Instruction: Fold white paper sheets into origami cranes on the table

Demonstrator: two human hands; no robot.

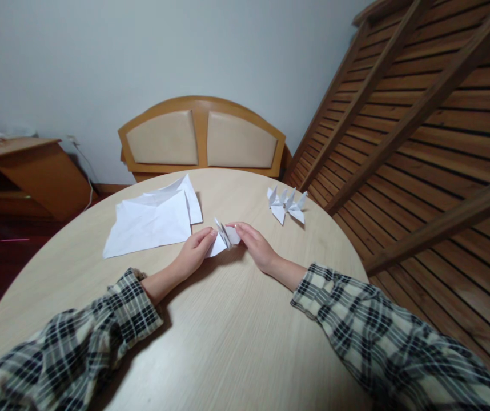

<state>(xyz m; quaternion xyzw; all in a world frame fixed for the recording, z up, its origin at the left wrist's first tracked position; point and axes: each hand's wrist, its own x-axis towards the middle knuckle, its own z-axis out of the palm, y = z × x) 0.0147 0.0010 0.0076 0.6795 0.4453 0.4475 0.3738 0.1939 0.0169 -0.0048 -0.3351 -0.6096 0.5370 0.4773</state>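
Between my two hands is a white paper crane (226, 236), with its wings spread to either side and its folded middle upright. My left hand (194, 251) pinches the left wing between thumb and fingers. On the other side, my right hand (257, 245) grips the right wing near its tip. The fingers partly cover both wings. Two similar folded paper cranes (286, 205) stand close together on the table, beyond my right hand. White paper sheets (151, 222) lie overlapping just past my left hand, some with creases and raised edges.
The round wooden table (236, 342) fills the middle of the view. Behind it a padded headboard (202, 137) leans near the wall. Slatted wooden panelling (433, 148) slants along the right. At the left stands a wooden desk (35, 171) with a cable beside it.
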